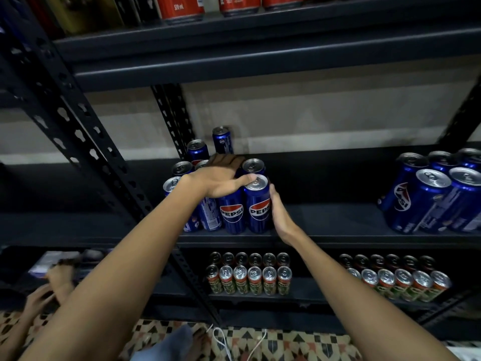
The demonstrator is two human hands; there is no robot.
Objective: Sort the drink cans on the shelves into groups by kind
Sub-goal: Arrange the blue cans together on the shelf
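Note:
Several blue Pepsi cans [232,212] stand clustered at the left of the middle shelf [325,238]. My left hand [221,178] lies flat over the cluster's tops, fingers straight, thumb touching the lid of the front right can [259,204]. My right hand [279,212] presses flat against that can's right side, fingers straight. A second group of blue Pepsi cans [432,196] stands at the shelf's right end. Red cans [179,6] sit on the top shelf. Two blocks of red-and-green cans [250,280] [398,282] fill the bottom shelf.
A black perforated upright [86,136] slants across the left. The middle shelf between the two Pepsi groups is bare. Another person's hands [49,285] are at the lower left. A patterned floor mat [273,342] with a white cable [221,342] lies below.

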